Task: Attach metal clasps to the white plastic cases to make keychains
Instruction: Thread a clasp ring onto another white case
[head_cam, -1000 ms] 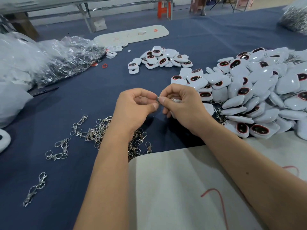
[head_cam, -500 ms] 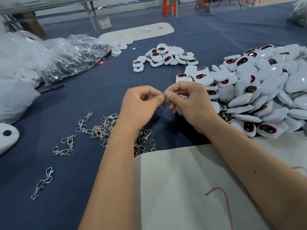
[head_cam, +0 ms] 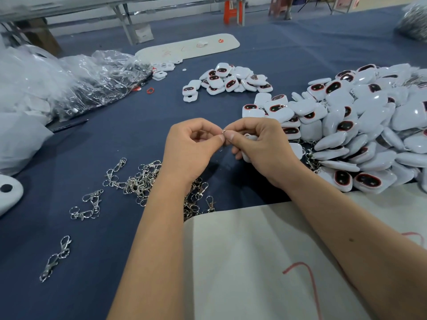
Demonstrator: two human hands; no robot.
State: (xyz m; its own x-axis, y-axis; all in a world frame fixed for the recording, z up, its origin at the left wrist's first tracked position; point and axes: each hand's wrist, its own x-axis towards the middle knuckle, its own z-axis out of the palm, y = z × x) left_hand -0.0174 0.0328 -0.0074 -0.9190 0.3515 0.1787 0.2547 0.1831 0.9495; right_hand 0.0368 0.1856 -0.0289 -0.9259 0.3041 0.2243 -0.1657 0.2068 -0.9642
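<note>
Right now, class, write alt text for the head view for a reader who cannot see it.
Two hands meet over a blue tablecloth: the left hand and right hand pinch a small metal ring between fingertips, the right also holding a white case. Loose metal clasps lie to the left, a heap of white cases to the right.

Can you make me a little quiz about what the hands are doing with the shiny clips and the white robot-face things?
1. True or false: both hands are holding something.
2. Which hand has the white case tucked under its fingers? A) left hand B) right hand
3. Fill in: the loose metal clasps lie on the dark ____ cloth.

Key
1. True. The left hand and the right hand pinch a small metal ring between their fingertips.
2. B.
3. Blue; the cloth covers the table, and the big pile of cases sits on it too.
</note>
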